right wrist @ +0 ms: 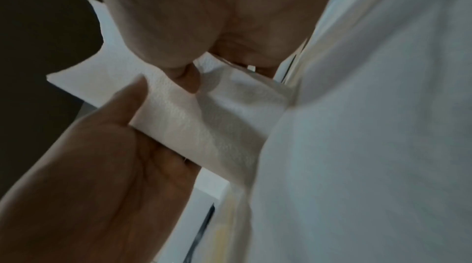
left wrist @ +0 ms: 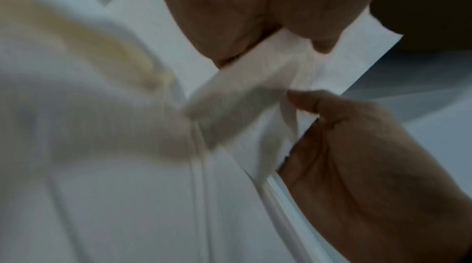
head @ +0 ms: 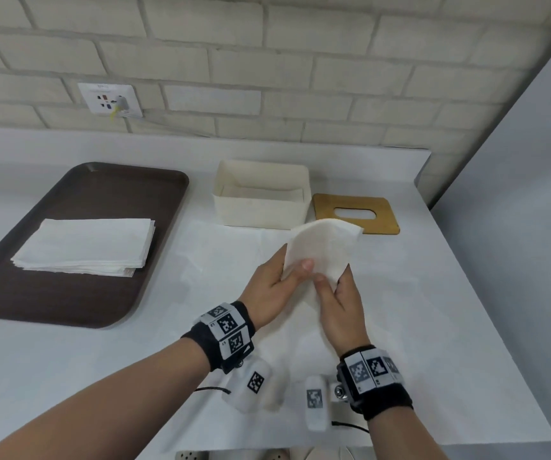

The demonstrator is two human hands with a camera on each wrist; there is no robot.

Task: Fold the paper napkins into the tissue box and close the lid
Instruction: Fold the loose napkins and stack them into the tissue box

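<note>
A white paper napkin (head: 325, 244) is lifted off the table, bowed into a curve, just in front of the open cream tissue box (head: 262, 197). My left hand (head: 295, 260) pinches its lower left edge, thumb on top. My right hand (head: 333, 275) pinches the lower right edge beside it. In the left wrist view the napkin (left wrist: 255, 89) is folded between my left hand (left wrist: 301, 45) and right hand (left wrist: 306, 104). In the right wrist view the napkin (right wrist: 204, 122) shows the same pinch. The bamboo lid (head: 355, 214) with its slot lies flat to the right of the box.
A stack of unfolded napkins (head: 85, 247) lies on a brown tray (head: 51, 293) at the left. A white sheet covers the table (head: 433, 293), whose edge runs along the right and front. A wall socket (head: 109, 99) sits on the brick wall behind.
</note>
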